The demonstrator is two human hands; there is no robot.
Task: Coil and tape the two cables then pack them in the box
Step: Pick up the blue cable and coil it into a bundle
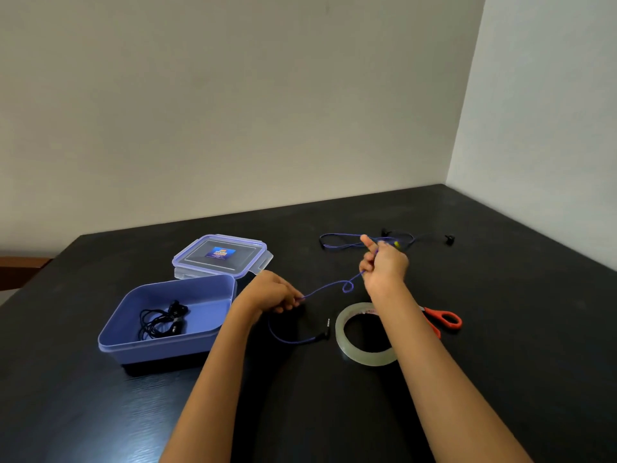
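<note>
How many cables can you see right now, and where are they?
2. A black cable lies bundled in the blue box; a purple cable is held by the left hand and right hand.

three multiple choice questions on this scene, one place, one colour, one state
1. Where is the black cable? A) in the box B) on a shelf C) on a chair
2. What colour are the scissors' handles? A) green B) orange C) white
3. How is the purple cable? A) taped in a coil B) lying untouched C) gripped by the left hand and right hand

1 A: it lies coiled inside the open box.
2 B: the handle loops are orange.
3 C: each hand grips it.
</note>
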